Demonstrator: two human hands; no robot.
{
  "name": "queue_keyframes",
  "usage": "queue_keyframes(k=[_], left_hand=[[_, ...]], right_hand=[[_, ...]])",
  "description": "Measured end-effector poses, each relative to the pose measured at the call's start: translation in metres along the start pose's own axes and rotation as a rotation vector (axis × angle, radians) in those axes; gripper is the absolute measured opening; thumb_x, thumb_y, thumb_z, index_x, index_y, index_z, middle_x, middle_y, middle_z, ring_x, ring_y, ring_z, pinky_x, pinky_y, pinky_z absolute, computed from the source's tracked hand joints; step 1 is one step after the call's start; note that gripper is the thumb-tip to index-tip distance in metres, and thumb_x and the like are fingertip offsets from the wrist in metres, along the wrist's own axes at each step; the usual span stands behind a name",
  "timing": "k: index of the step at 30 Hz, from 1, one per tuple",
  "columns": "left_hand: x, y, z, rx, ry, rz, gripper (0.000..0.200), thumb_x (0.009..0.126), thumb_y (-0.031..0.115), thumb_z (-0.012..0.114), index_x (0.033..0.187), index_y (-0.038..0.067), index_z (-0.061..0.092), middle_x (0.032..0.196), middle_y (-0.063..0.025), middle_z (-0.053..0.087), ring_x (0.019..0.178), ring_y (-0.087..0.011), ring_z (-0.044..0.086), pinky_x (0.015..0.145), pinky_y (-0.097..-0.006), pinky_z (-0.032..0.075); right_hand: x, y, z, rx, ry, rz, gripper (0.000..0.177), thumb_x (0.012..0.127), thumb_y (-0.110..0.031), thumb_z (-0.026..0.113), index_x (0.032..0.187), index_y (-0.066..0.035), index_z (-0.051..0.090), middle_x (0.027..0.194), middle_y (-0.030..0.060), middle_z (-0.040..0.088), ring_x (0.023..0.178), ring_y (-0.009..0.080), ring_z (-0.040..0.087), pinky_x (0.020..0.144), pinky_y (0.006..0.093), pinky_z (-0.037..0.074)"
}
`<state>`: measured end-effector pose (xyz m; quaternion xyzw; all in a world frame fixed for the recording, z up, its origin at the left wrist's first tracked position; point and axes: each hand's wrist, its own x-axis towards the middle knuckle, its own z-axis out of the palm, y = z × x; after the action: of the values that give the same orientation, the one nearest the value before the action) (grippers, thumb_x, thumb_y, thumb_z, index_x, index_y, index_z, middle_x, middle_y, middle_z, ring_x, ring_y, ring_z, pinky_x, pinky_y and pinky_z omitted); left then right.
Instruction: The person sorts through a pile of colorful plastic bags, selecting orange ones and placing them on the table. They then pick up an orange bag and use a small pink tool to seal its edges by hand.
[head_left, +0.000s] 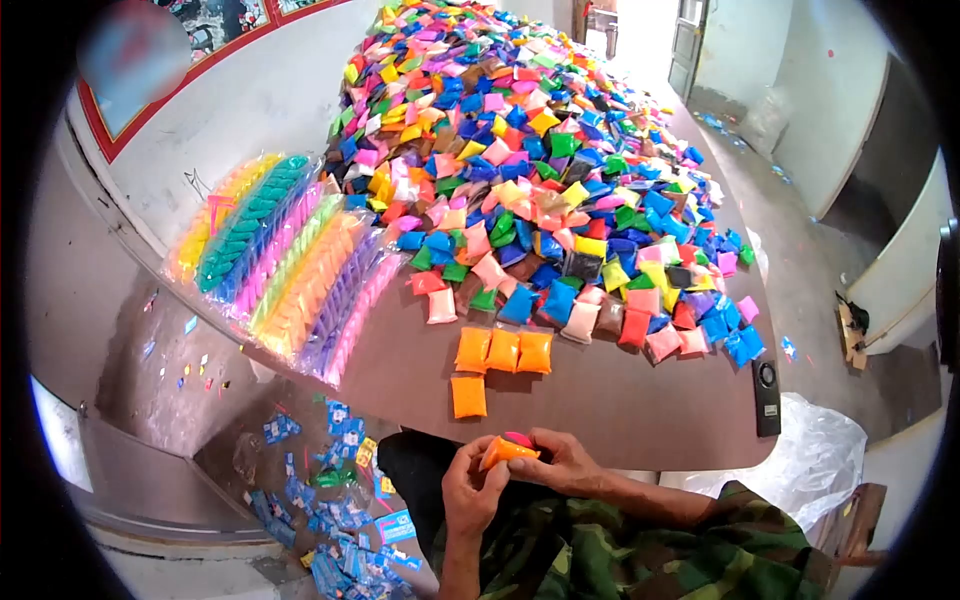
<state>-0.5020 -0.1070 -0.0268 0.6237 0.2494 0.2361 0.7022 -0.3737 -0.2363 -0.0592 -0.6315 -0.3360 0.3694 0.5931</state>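
Close to my body, over the table's front edge, my left hand [472, 487] and my right hand [562, 462] are both closed on one small orange packet [508, 453]. A bit of pinkish red shows at its top, by my right fingers; I cannot make out what it is. Just beyond my hands, three orange packets lie side by side in a row [503, 351], and a single orange packet [468, 396] lies below the row's left end.
A large heap of small multicoloured packets [540, 190] covers the brown table [600, 410]. Bagged twisted coloured strands [290, 260] lie along the left edge. A black device [767, 398] sits at the right edge. Blue wrappers [340, 520] litter the floor; clear plastic [800, 450] hangs at right.
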Motion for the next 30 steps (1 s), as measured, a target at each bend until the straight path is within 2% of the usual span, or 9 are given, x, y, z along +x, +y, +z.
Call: queue_keyframes(k=[3,4,10,16,19,25,28,30], left_hand=[[-0.004,-0.024,-0.014,-0.121,-0.091,-0.115,0.029,0.099,0.012,0.069,0.121,-0.006,0.066,0.112,-0.0079,0.070,0.100,-0.0122,0.065,0.090,-0.0255,0.053],[-0.008,-0.023,-0.010,-0.027,-0.059,-0.054,0.023,0.100,0.013,0.070,0.114,-0.005,0.070,0.103,-0.0056,0.071,0.091,-0.0103,0.064,0.085,-0.0242,0.052],[-0.015,-0.035,-0.012,0.016,0.021,-0.038,0.016,0.101,0.014,0.071,0.099,-0.002,0.073,0.085,-0.0001,0.066,0.078,-0.0073,0.058,0.073,-0.0225,0.049],[-0.012,-0.048,-0.018,-0.146,-0.037,-0.101,0.016,0.100,0.015,0.074,0.100,-0.001,0.073,0.090,-0.0008,0.070,0.077,-0.0067,0.059,0.072,-0.0214,0.050],[-0.013,-0.040,-0.004,-0.209,0.042,-0.124,0.018,0.100,0.016,0.075,0.102,-0.002,0.074,0.090,-0.0001,0.070,0.077,-0.0063,0.059,0.072,-0.0213,0.050],[-0.013,-0.053,-0.005,-0.086,0.040,-0.053,0.019,0.098,0.016,0.077,0.104,-0.002,0.075,0.092,-0.0018,0.072,0.080,-0.0076,0.062,0.075,-0.0231,0.052],[-0.010,-0.049,-0.002,0.034,0.046,-0.028,0.018,0.098,0.015,0.077,0.103,-0.002,0.075,0.090,-0.0025,0.073,0.080,-0.0086,0.063,0.075,-0.0241,0.052],[-0.009,-0.046,-0.002,0.097,0.039,0.017,0.017,0.098,0.015,0.077,0.102,-0.002,0.074,0.089,-0.0027,0.074,0.081,-0.0089,0.063,0.075,-0.0244,0.053]], right_hand=[[-0.001,0.009,-0.002,0.083,-0.069,-0.007,0.031,0.100,-0.031,0.075,0.107,-0.002,0.067,0.088,-0.0017,0.057,0.083,0.0077,0.050,0.069,0.0275,0.044],[-0.001,0.011,-0.005,0.029,-0.106,-0.010,0.032,0.099,-0.032,0.077,0.105,-0.003,0.067,0.086,-0.0022,0.057,0.082,0.0073,0.049,0.068,0.0290,0.043],[-0.004,0.000,-0.002,-0.095,-0.140,0.043,0.037,0.097,-0.036,0.079,0.101,-0.001,0.068,0.080,-0.0005,0.057,0.078,0.0087,0.050,0.064,0.0309,0.043],[-0.005,-0.005,-0.004,-0.138,-0.145,0.063,0.039,0.096,-0.039,0.079,0.101,-0.001,0.070,0.079,-0.0004,0.057,0.076,0.0090,0.051,0.063,0.0314,0.043],[-0.004,0.002,-0.010,-0.015,-0.147,0.076,0.037,0.096,-0.037,0.080,0.103,-0.002,0.071,0.078,-0.0007,0.057,0.075,0.0082,0.050,0.063,0.0312,0.043],[-0.004,-0.014,-0.018,-0.097,-0.149,0.108,0.039,0.097,-0.039,0.079,0.101,0.000,0.072,0.076,-0.0005,0.058,0.074,0.0084,0.051,0.062,0.0310,0.043],[-0.002,-0.012,-0.025,-0.290,-0.212,0.056,0.044,0.096,-0.043,0.078,0.101,0.000,0.071,0.077,0.0005,0.060,0.074,0.0091,0.053,0.062,0.0309,0.044],[0.000,-0.014,-0.025,-0.276,-0.233,0.083,0.045,0.096,-0.044,0.079,0.102,0.001,0.071,0.078,0.0012,0.061,0.075,0.0094,0.054,0.063,0.0313,0.045]])
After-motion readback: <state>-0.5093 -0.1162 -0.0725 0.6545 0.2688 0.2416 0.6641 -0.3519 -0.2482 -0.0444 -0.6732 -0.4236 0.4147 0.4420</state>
